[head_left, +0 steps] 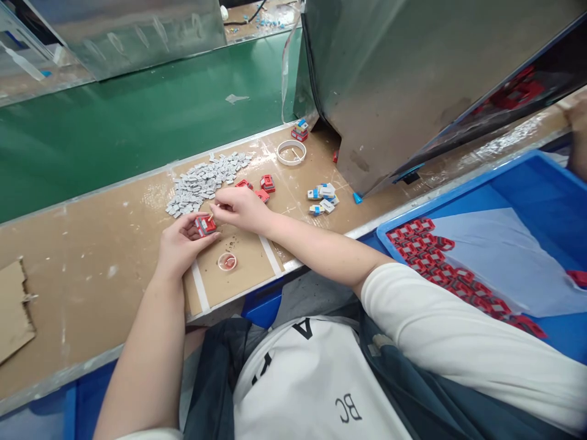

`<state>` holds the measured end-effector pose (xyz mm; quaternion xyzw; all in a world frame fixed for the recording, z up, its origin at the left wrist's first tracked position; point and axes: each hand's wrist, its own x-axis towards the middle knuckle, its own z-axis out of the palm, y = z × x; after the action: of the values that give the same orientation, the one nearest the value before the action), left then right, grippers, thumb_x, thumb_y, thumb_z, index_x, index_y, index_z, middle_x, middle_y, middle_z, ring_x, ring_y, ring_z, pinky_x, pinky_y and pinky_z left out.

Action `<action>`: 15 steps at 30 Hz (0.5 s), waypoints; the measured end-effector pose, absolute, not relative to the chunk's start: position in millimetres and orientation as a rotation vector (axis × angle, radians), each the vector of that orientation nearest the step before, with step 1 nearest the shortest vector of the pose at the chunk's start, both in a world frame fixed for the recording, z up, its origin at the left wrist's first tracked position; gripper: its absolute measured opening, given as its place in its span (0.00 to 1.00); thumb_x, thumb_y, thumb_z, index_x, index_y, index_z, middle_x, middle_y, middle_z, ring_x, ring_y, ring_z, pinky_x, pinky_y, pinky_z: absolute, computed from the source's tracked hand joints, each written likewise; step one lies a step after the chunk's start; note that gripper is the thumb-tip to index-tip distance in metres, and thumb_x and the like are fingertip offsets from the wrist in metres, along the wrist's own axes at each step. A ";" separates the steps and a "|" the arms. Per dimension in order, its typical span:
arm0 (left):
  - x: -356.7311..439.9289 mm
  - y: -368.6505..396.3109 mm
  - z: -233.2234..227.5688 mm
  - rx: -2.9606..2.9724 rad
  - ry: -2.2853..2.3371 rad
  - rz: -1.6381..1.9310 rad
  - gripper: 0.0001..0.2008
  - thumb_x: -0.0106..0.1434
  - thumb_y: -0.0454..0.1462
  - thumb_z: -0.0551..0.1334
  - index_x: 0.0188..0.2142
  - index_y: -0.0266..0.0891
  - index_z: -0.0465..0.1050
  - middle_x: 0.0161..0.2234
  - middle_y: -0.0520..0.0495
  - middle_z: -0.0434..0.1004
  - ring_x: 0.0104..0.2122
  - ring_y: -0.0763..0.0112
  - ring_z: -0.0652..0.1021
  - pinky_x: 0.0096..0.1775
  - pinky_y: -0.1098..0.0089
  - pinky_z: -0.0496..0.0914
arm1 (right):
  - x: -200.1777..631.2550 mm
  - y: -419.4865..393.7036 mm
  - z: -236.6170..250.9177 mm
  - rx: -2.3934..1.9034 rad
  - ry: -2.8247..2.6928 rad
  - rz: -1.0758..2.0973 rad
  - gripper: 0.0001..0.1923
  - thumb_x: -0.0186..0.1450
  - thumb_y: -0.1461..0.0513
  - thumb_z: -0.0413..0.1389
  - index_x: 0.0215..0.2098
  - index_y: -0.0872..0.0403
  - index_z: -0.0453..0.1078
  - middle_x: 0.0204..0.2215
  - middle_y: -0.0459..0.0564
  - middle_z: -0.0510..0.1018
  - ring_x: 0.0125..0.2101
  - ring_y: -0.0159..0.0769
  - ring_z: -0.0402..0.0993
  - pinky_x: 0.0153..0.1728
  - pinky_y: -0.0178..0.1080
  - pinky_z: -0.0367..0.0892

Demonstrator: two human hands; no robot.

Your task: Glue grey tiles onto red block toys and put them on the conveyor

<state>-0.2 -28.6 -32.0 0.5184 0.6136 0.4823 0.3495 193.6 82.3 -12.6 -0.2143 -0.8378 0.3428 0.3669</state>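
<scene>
Cardboard-topped bench [92, 269], red part [206, 225] level, crosswise

A heap of small grey pieces [208, 181] is spread on the brown bench [92, 263], at eleven o'clock from the frame's centre. A white ring [291, 152] is laid at twelve o'clock, with blue-and-white parts [322, 198] scattered just below it. A blue tray [527, 195] lined with rows of red parts [440, 263] is seen at three o'clock. A cardboard scrap [13, 308] is placed at nine o'clock. A green belt [137, 116] is run behind the bench.
</scene>
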 end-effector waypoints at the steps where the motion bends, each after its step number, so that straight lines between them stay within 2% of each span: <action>1: 0.1 -28.7 -31.4 1.343 1.598 1.245 0.37 0.46 0.49 0.86 0.51 0.37 0.82 0.43 0.41 0.87 0.43 0.53 0.88 0.51 0.52 0.85 | 194.0 82.0 -12.5 -0.540 -2.158 0.883 0.19 0.73 0.62 0.52 0.27 0.50 0.50 0.25 0.42 0.60 0.31 0.32 0.58 0.38 0.37 0.54; 10: 3.8 -28.5 -27.1 1.334 1.621 1.232 0.36 0.47 0.49 0.85 0.51 0.38 0.80 0.45 0.42 0.86 0.43 0.56 0.87 0.52 0.55 0.84 | 193.6 80.1 -14.1 -0.453 -2.041 1.001 0.18 0.70 0.62 0.52 0.25 0.50 0.51 0.22 0.40 0.58 0.28 0.29 0.56 0.34 0.36 0.53; 15: 1.0 -25.9 -28.4 1.361 1.583 1.278 0.35 0.48 0.46 0.84 0.52 0.39 0.78 0.51 0.39 0.86 0.46 0.57 0.87 0.51 0.59 0.83 | 206.0 73.7 -6.0 -0.016 -2.289 1.223 0.16 0.66 0.67 0.53 0.23 0.51 0.53 0.21 0.39 0.56 0.26 0.27 0.55 0.32 0.34 0.53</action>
<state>1.0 -25.9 -28.4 0.5229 0.6081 0.4911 0.3400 206.0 73.7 -6.0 -0.0059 -0.8492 0.4538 0.2699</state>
